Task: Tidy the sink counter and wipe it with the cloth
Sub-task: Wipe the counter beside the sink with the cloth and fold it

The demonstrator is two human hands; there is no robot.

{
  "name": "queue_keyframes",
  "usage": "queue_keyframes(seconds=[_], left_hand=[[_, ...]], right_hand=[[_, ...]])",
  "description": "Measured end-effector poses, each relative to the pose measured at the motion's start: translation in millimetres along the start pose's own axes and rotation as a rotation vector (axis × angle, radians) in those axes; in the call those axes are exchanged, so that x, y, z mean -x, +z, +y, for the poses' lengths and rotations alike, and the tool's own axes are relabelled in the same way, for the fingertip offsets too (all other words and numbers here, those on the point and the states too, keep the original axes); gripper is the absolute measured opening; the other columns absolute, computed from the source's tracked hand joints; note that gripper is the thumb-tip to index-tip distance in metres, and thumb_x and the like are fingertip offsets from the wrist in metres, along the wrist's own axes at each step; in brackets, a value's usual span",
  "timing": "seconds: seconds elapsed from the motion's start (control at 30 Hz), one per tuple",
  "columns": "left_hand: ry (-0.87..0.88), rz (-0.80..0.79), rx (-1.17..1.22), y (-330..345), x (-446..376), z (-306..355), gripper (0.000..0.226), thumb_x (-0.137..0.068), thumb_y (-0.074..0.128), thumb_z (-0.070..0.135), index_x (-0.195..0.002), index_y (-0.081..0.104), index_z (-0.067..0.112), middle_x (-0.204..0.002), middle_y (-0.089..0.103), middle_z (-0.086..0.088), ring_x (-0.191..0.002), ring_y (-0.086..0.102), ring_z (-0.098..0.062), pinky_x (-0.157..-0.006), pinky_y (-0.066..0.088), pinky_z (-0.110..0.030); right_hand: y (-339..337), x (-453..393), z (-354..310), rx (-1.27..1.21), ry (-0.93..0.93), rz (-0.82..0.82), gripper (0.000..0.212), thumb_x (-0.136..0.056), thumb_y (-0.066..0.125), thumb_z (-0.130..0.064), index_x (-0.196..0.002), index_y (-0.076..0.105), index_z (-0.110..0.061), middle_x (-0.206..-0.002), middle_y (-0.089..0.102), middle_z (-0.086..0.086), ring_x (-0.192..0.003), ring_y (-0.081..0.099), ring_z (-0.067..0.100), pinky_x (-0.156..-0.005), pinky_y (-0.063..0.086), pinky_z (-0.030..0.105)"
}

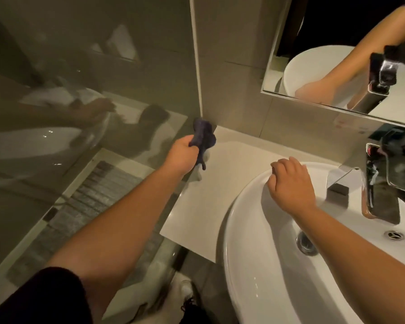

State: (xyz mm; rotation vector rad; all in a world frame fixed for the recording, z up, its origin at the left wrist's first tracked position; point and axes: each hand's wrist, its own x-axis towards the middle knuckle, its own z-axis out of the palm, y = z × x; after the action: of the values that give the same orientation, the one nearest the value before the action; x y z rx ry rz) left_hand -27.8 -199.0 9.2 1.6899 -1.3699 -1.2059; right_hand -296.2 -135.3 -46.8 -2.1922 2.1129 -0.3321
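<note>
My left hand (182, 153) grips a dark blue cloth (204, 134), bunched and lifted just above the far left corner of the white counter (211, 206). A strip of the cloth hangs down past my wrist. My right hand (290, 183) rests palm down on the far left rim of the white round sink basin (241, 230), fingers curled over the edge and holding nothing. The counter surface between the two hands is bare.
A glass shower partition (91, 113) borders the counter on the left. A chrome faucet (381, 183) stands at the basin's right. A mirror (337, 54) hangs on the tiled wall behind. The basin drain (305, 243) is visible below my right forearm.
</note>
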Motion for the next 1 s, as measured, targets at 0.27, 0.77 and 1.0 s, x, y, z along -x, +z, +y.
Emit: queue_keyframes(seconds=[0.27, 0.77, 1.0], left_hand=[[0.377, -0.096, -0.707, 61, -113, -23, 0.054, -0.085, 0.045, -0.001, -0.137, 0.047, 0.013, -0.139, 0.051, -0.013, -0.126, 0.048, -0.030, -0.103, 0.041, -0.035], [0.528, -0.385, -1.193, 24, -34, -106, 0.065, -0.090, 0.046, 0.004, -0.150, 0.022, 0.016, -0.160, 0.018, -0.004, -0.147, 0.016, -0.020, -0.117, 0.008, -0.027], [0.380, -0.417, -1.190, -6, 81, -141, 0.068, -0.091, 0.047, 0.004, -0.151, 0.018, 0.016, -0.162, 0.011, -0.005, -0.148, 0.009, -0.020, -0.119, 0.004, -0.029]], right_hand=[[10, -4, 1, 0.040, 0.025, 0.021, 0.038, -0.085, 0.036, -0.023, -0.107, 0.062, -0.005, -0.112, 0.064, 0.015, -0.121, 0.048, 0.041, -0.097, 0.038, 0.053], [11, -4, 0, -0.006, 0.038, 0.067, 0.037, -0.083, 0.039, -0.021, -0.105, 0.064, -0.004, -0.109, 0.065, 0.015, -0.120, 0.050, 0.041, -0.099, 0.037, 0.054], [1, 0, 1, -0.062, 0.025, -0.045, 0.047, -0.088, 0.031, -0.026, -0.117, 0.060, -0.005, -0.123, 0.061, 0.015, -0.126, 0.042, 0.038, -0.100, 0.035, 0.051]])
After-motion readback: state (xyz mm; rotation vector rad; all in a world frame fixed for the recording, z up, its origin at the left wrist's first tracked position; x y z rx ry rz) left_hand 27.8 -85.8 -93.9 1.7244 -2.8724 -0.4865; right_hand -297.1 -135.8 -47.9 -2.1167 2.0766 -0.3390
